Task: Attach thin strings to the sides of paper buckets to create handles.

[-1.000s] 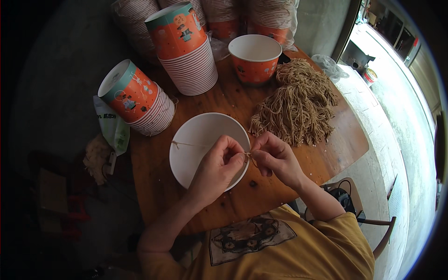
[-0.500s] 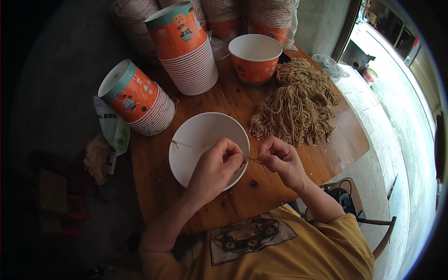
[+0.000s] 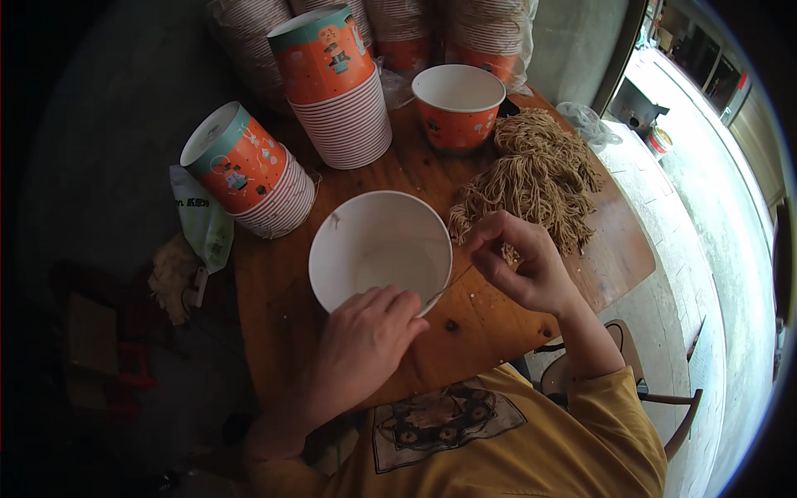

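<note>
A white-lined paper bucket stands open-mouthed on the wooden table in front of me. My left hand lies over its near rim, fingers together over the edge and thumb on the outer side. To the right, my right hand pinches a thin brown string between thumb and forefinger. The string slants down from those fingertips to the bucket's right rim. A small tuft of string shows against the far inner wall. Just beyond my right hand is a heap of tan strings.
Upside-down stacks of orange buckets stand at the far left. An upright orange bucket is beside the string heap. Plastic-wrapped stacks line the back. A chair stands at the right, beyond the table.
My hands have drawn apart: the left has come down onto the bucket's near rim, the right has moved up and right with the string. The bucket has shifted slightly right.
</note>
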Demonstrator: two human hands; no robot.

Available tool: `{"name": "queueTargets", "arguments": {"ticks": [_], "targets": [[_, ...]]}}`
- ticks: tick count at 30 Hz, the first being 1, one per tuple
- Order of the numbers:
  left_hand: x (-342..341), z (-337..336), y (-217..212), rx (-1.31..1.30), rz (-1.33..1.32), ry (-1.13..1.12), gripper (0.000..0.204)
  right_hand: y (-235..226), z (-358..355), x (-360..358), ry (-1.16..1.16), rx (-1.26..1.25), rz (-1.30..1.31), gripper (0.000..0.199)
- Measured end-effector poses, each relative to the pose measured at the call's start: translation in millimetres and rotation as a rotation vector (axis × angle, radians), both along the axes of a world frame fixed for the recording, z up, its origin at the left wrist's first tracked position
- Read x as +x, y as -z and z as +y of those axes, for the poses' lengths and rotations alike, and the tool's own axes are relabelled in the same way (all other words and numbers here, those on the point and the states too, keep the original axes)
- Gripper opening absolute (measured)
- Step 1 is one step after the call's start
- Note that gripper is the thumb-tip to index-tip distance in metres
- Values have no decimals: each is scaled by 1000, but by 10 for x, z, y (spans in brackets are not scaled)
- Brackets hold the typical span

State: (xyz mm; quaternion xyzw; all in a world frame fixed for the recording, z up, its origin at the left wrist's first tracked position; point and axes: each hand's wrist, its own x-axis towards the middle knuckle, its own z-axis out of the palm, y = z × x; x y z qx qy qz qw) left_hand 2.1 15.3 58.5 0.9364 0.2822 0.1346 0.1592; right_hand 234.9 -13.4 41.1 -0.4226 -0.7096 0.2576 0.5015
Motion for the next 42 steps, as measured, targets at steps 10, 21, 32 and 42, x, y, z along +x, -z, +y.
{"name": "queueTargets", "arguments": {"ticks": [10, 21, 32, 42], "targets": [[137, -115, 207, -99, -532, -155, 20, -191, -13, -290, -121, 294, -208, 20], [131, -261, 315, 133, -545, -200, 22, -289, -90, -440, -71, 517, -237, 24], [204, -353, 498, 205, -523, -198, 26, -238, -279, -409, -94, 513, -207, 24], [-339, -8, 278, 321, -522, -203, 21, -171, 54, -277, -106, -58, 521, 12]]}}
